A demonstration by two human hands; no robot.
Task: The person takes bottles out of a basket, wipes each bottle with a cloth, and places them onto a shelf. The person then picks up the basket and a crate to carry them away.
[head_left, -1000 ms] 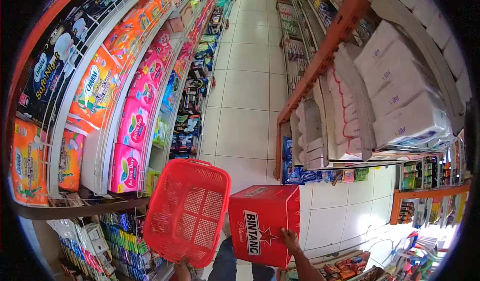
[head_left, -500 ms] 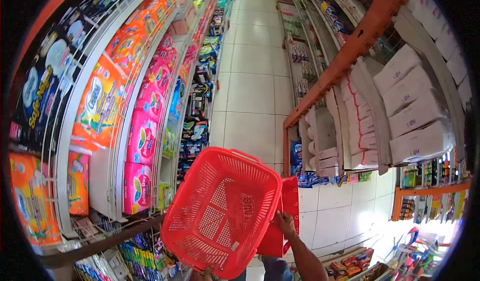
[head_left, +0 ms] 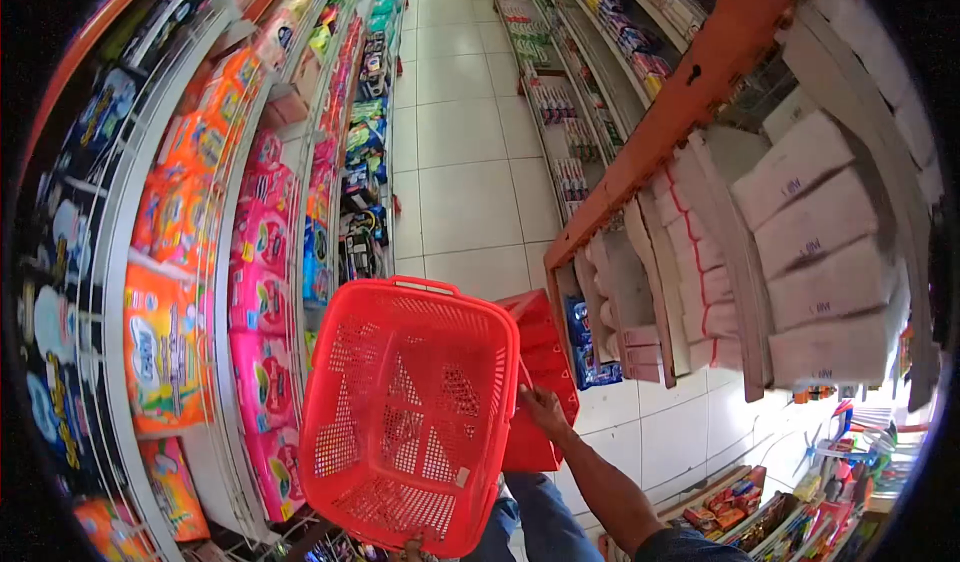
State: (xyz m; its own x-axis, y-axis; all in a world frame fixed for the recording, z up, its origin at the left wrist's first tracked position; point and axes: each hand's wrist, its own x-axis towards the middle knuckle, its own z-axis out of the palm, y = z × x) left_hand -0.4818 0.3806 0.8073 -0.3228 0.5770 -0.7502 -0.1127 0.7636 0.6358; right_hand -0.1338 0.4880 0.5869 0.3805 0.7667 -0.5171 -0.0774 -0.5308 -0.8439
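A red plastic shopping basket [head_left: 340,362] with slotted sides hangs in front of my body, tilted so that its inside faces me. Inside it I see only a small pale tag near the bottom. My right hand [head_left: 543,414] is closed at the right rim of the basket. Just the fingers of my left hand [head_left: 413,550] show, curled over the near rim at the bottom of the view. Behind the basket on the right is a red flat-sided thing [head_left: 545,357], partly hidden; its kind I cannot make out.
Shelves on the left carry orange packs [head_left: 165,347] and pink packs [head_left: 262,297]. A tiled aisle [head_left: 465,202] runs ahead. On the right, an orange-framed shelf [head_left: 650,177] holds white wrapped packs [head_left: 825,282]. Small goods [head_left: 725,507] lie low at the bottom right.
My view has shifted, and the basket now sits a little further left and more upright in it. More of my right forearm and legs shows. Both hands keep their hold.
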